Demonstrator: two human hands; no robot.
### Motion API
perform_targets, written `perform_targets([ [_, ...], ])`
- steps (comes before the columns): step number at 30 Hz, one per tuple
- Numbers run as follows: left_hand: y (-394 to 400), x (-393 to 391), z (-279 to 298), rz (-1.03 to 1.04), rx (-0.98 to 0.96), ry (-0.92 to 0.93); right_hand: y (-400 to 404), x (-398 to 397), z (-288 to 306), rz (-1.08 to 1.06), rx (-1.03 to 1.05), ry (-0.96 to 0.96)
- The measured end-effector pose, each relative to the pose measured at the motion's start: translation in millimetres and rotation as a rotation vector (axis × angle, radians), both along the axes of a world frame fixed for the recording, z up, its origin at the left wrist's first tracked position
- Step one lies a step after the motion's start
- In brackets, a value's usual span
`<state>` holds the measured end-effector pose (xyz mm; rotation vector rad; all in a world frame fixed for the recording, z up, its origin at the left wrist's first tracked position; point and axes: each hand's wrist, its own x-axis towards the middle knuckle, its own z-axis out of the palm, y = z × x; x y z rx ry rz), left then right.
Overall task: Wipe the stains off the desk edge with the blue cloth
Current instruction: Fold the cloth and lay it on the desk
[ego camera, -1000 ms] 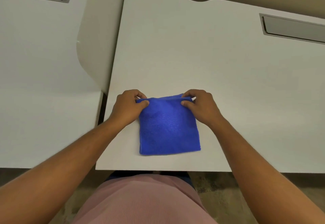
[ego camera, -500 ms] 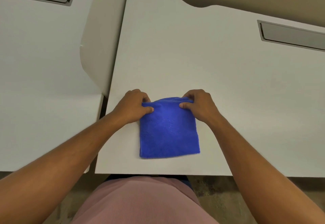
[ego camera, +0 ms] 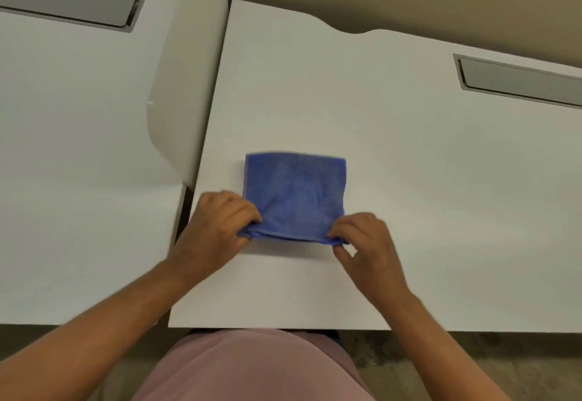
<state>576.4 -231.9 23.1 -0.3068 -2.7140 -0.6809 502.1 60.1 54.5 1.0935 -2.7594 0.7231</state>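
Observation:
The blue cloth [ego camera: 294, 194] lies folded on the white desk [ego camera: 409, 180], a little left of its middle and back from the front edge [ego camera: 283, 327]. My left hand [ego camera: 217, 227] pinches the cloth's near left corner. My right hand [ego camera: 367, 240] pinches the near right corner. The near hem is lifted slightly between the two hands, while the far part rests flat. No stains show on the desk edge from here.
A white divider panel [ego camera: 185, 92] stands at the desk's left side, with a second white desk [ego camera: 72, 148] beyond it. Grey cable trays [ego camera: 519, 81] [ego camera: 66, 0] sit at the back of both desks. My body is close against the front edge.
Both hands have moved from the cloth's far edge to its near edge. The cloth now lies farther from the front edge, and looks shorter front to back.

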Motion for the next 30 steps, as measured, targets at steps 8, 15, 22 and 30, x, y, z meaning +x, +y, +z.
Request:
perform_targets([
  [8, 0.0, 42.1, -45.7, 0.088, -0.068, 0.008, 16.5, 29.6, -37.3, -0.027, 0.094, -0.156],
  [15, -7.9, 10.5, -11.1, 0.173, 0.395, -0.268, 7.8, -2.1, -13.3, -0.246, -0.19, -0.382],
  [22, -12.7, -65.1, -4.7, 0.455, 0.615, -0.447, -33.6, -80.9, -12.0, -0.413, -0.145, -0.486],
  [30, 0.2, -84.2, -18.4, 0.562, 0.288, -0.383, -52.9, -85.9, -36.5, -0.402, 0.154, -0.06],
])
